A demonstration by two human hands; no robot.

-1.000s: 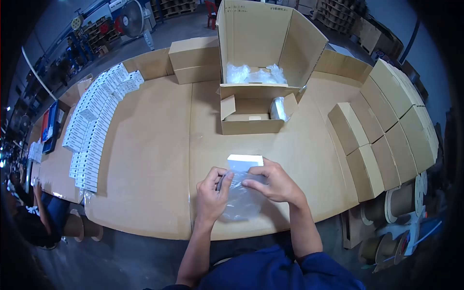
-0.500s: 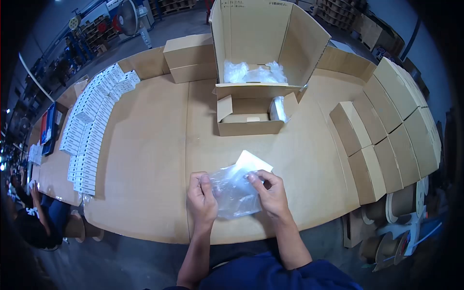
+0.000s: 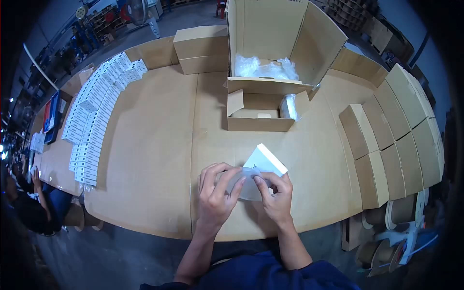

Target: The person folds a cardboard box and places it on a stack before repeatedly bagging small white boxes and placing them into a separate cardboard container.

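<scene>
A clear plastic bag [image 3: 250, 192] is stretched between my two hands, with its upper edge bunched. My left hand [image 3: 215, 195] pinches the left side of that edge between thumb and fingers. On the other side my right hand [image 3: 276, 195] grips it, thumb and forefinger close to the left ones. Just beyond the bag is a small white box [image 3: 267, 159], tilted, its lower part hidden behind the bag and my right fingers. Farther off stands an open brown carton [image 3: 258, 125] with a plastic-wrapped white item [image 3: 289, 107] upright at its right end.
Behind the carton, a large open box [image 3: 270, 34] contains clear plastic bags [image 3: 268, 69]. Rows of small white boxes [image 3: 92, 123] line the left side. Brown cartons [image 3: 394, 130] are stacked at right. Another person [image 3: 36, 203] sits at far left, near a blue tray [image 3: 52, 116].
The bag was spread broad and flat between my hands; now it is bunched at the top. My left hand has turned inward, closer to the right, and the white box shows more fully.
</scene>
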